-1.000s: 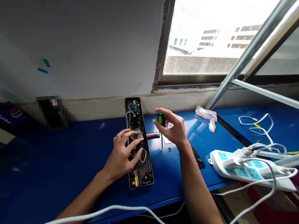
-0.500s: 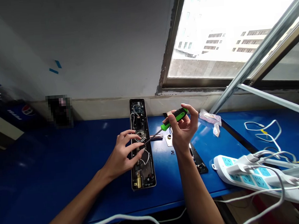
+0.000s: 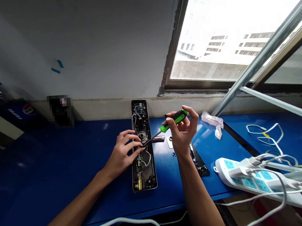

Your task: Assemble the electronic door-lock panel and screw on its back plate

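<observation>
A long, narrow black device housing (image 3: 150,175) lies open on the blue table, its circuit board, white wires, round coil-like part and brass cylinder exposed. My right hand (image 3: 182,131) grips a green and black screwdriver (image 3: 178,117) by its handle, the shaft slanting down-left into the housing. Over the middle of the housing, my left hand (image 3: 125,149) has thumb and forefinger drawn together around the screwdriver's tip. Whatever sits between those fingertips is too small to make out. Small dark screws (image 3: 174,154) lie between the housing and my right wrist.
Behind my right forearm rests a black cover panel (image 3: 203,169), with a small white plate (image 3: 170,142) nearby. On the right are a white power strip (image 3: 245,178) with plugs, a looped white cable (image 3: 279,135) and a plastic bag (image 3: 212,119). A metal post (image 3: 260,53) crosses by the window.
My left thumb and forefinger have come closer together at the screwdriver's tip. The screwdriver and my right hand have shifted slightly left.
</observation>
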The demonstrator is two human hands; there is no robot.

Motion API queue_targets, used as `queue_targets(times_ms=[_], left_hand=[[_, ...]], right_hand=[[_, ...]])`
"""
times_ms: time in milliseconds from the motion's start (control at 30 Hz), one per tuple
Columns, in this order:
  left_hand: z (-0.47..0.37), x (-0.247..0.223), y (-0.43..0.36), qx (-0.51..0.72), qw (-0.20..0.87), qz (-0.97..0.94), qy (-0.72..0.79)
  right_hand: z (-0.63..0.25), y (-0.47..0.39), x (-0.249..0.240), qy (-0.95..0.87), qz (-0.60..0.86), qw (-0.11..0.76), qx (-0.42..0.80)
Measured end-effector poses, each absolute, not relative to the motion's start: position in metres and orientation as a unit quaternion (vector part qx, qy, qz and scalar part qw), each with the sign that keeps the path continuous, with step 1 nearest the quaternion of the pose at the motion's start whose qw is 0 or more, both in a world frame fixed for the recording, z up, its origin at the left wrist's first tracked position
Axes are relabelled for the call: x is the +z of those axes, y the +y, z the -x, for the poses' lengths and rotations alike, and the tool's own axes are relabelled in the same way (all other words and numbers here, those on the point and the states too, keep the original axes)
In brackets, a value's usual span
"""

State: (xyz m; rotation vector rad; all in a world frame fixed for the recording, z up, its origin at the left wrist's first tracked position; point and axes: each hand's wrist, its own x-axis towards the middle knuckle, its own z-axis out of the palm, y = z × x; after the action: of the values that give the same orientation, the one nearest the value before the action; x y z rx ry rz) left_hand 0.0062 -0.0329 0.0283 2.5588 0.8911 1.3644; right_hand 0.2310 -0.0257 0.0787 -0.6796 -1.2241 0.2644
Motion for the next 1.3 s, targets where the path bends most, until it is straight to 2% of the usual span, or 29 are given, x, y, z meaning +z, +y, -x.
queue_targets(times_ms=[100, 267, 767, 933, 1067, 1133, 1300], left_hand=[[-0.004, 0.029, -0.032, 0.446, 0.059, -0.841, 0.3], [-0.001, 0.03, -0.03, 0.45, 0.058, -0.827, 0.331], [0.006, 0.032, -0.03, 0.4, 0.024, -0.849, 0.343], [0.015, 0.038, -0.027, 0.379, 0.036, -0.866, 0.324], [0.024, 0.044, -0.024, 0.355, 0.046, -0.88, 0.313], [0.026, 0.045, -0.023, 0.346, 0.042, -0.883, 0.313], [0.027, 0.046, -0.023, 0.334, 0.022, -0.887, 0.318]], right_hand=[[-0.232, -0.026, 0.077, -0.581, 0.276, 0.752, 0.146], [-0.229, -0.03, 0.076, -0.657, 0.253, 0.684, 0.192], [-0.205, -0.03, 0.073, -0.72, 0.243, 0.641, 0.106], [-0.197, -0.029, 0.088, -0.746, 0.239, 0.62, 0.042], [-0.189, -0.03, 0.107, -0.78, 0.241, 0.569, 0.098], [-0.185, -0.03, 0.113, -0.775, 0.235, 0.575, 0.117], [-0.177, -0.029, 0.116, -0.746, 0.262, 0.609, 0.061]])
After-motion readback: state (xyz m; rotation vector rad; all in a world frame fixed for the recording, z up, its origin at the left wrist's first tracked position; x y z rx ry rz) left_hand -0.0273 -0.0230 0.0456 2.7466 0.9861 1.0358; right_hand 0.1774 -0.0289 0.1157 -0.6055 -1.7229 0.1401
